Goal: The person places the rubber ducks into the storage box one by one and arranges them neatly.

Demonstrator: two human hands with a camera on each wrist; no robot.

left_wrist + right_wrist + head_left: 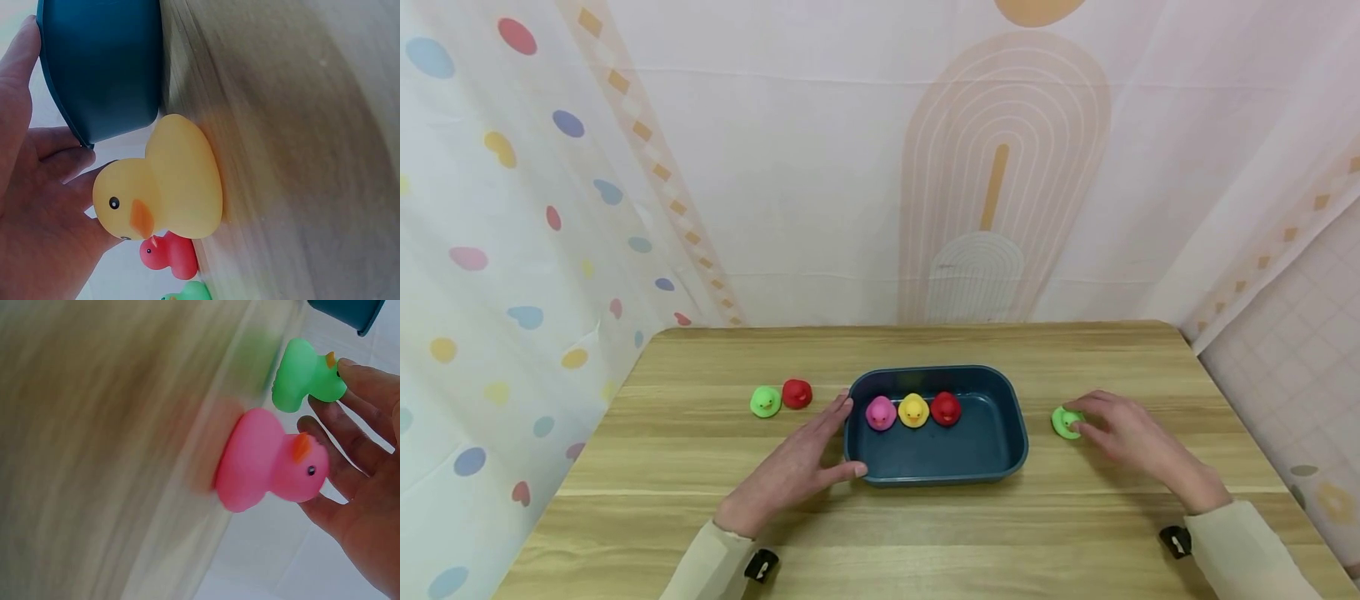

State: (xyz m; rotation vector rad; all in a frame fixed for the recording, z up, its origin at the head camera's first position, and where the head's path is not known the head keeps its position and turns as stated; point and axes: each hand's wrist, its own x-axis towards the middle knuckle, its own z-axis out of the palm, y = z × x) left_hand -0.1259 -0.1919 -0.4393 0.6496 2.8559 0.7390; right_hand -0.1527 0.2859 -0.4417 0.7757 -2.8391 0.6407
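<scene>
A dark blue rectangular tub [940, 458] holds a pink [881, 414], a yellow [913, 412] and a red rubber duck [946, 409] in a row along its far side. My left hand [790, 471] touches the tub's left end, fingers and thumb spread along the rim. Close by that palm, a yellow rubber duck [184, 181] stands on the table, hidden in the head view. Right of the tub, my right hand [1127, 433] pinches a green rubber duck [1062, 423] between thumb and fingers. Another pink rubber duck [250, 462] sits beneath this hand, seen only in the right wrist view.
Left of the tub, a green duck [766, 402] and a red duck [797, 394] stand side by side on the wooden table [970, 542]. A patterned curtain [820, 183] hangs behind the table's far edge and along its left side.
</scene>
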